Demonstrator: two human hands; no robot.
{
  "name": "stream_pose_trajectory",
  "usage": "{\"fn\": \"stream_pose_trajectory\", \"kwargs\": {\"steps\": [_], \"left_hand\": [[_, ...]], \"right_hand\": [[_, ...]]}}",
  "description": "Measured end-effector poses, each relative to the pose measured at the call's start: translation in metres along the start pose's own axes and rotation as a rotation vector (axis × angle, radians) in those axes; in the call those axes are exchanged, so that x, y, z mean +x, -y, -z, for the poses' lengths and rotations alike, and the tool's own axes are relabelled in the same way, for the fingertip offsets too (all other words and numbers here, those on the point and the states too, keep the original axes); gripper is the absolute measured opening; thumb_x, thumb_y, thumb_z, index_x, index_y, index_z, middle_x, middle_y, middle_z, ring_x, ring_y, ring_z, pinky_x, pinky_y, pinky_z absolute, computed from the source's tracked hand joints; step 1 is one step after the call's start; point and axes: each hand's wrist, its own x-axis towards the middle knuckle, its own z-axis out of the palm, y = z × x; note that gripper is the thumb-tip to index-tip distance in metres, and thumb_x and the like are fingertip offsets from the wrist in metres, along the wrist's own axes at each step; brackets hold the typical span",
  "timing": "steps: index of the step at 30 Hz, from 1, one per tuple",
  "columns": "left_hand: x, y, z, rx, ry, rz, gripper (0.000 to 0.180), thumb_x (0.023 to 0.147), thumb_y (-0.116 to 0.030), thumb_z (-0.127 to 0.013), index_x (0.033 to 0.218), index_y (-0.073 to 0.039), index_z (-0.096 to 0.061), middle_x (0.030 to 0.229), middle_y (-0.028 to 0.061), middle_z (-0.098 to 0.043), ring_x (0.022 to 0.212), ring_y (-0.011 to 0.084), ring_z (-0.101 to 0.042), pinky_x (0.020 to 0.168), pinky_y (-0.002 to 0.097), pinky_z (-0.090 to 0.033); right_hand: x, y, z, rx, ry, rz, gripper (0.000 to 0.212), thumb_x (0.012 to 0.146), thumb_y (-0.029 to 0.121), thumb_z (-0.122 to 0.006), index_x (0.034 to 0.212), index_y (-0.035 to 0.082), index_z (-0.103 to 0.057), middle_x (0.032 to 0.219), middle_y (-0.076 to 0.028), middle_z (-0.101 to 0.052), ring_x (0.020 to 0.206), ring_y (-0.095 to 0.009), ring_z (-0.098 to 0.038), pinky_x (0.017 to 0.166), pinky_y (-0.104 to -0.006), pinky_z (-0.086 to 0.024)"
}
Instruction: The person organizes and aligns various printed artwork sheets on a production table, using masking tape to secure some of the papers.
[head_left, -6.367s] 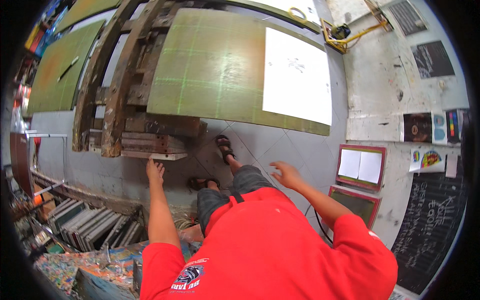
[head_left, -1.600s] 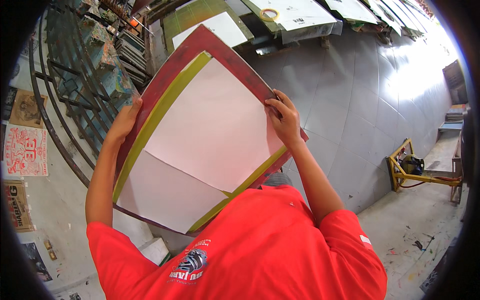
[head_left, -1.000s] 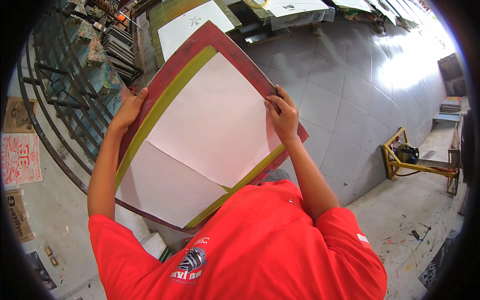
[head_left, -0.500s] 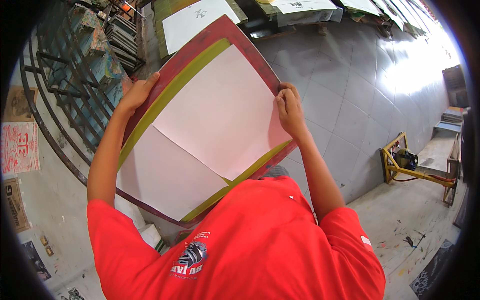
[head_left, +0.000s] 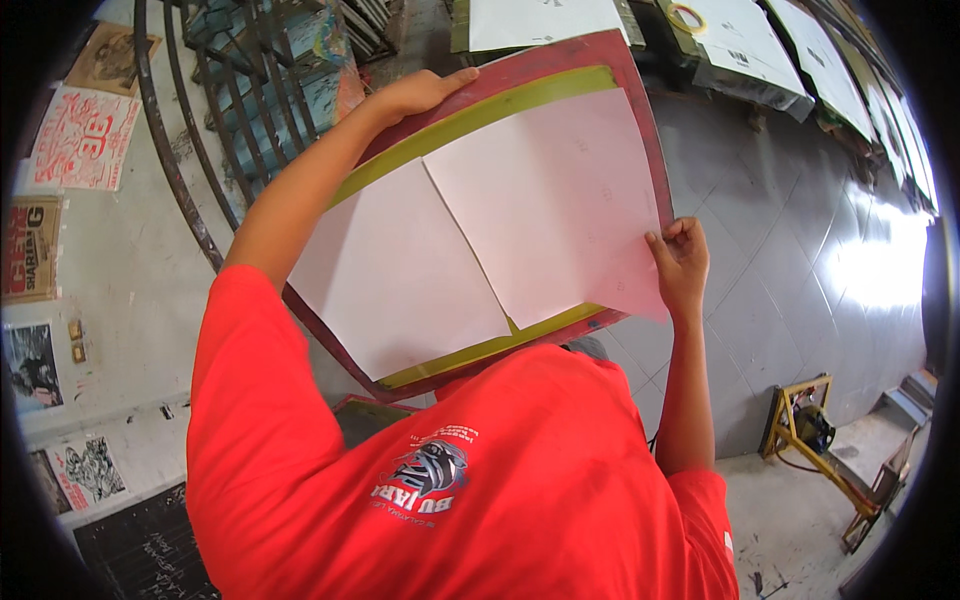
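A screen printing frame with a dark red rim and yellow-green mesh is held up tilted in front of my body. Two white sheets of paper, a left sheet and a right sheet, lie side by side over the mesh. My left hand is closed round the upper left rim. At the right rim, my right hand has its fingers curled over the edge and its thumb by the right sheet. That sheet's lower right corner sticks out past the rim, and faint marks show on it.
Print tables carrying white sheets stretch along the far side, one with a tape roll. A dark metal railing curves at left, beside a wall with posters. A yellow metal stand stands on the grey tiled floor at right.
The frame has turned clockwise in view. The right sheet has shifted, its lower corner now over the rim. My right hand has moved lower and right; the view has swung left.
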Motion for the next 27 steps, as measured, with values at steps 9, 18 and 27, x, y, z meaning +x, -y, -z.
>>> {"fn": "stream_pose_trajectory", "kwargs": {"steps": [9, 18, 27], "left_hand": [[0.007, -0.003, -0.004, -0.067, 0.041, 0.002, 0.085, 0.086, -0.076, -0.042, 0.106, 0.001, -0.071, 0.101, 0.0189, -0.069, 0.098, 0.0291, -0.063, 0.086, 0.0373, -0.047], [0.009, -0.009, -0.002, -0.049, 0.050, -0.020, 0.086, 0.085, -0.077, -0.041, 0.104, 0.001, -0.072, 0.101, 0.0195, -0.069, 0.097, 0.0302, -0.064, 0.087, 0.0382, -0.047], [0.019, -0.007, -0.006, -0.043, 0.049, -0.024, 0.088, 0.084, -0.079, -0.040, 0.106, 0.000, -0.071, 0.105, 0.0204, -0.068, 0.101, 0.0326, -0.063, 0.090, 0.0391, -0.046]], "right_hand": [[-0.010, 0.029, 0.001, 0.015, 0.016, 0.020, 0.023, 0.082, -0.004, -0.070, 0.085, 0.001, -0.048, 0.080, 0.000, -0.050, 0.078, -0.008, -0.051, 0.075, -0.0217, -0.044], [-0.008, 0.026, 0.005, 0.075, 0.005, 0.013, 0.022, 0.082, -0.004, -0.070, 0.087, 0.001, -0.049, 0.082, 0.000, -0.052, 0.079, -0.007, -0.051, 0.077, -0.0213, -0.044], [-0.012, 0.038, 0.006, 0.049, -0.036, 0.043, 0.022, 0.082, -0.004, -0.070, 0.089, 0.002, -0.051, 0.083, 0.000, -0.053, 0.080, -0.008, -0.053, 0.078, -0.0208, -0.044]]}}
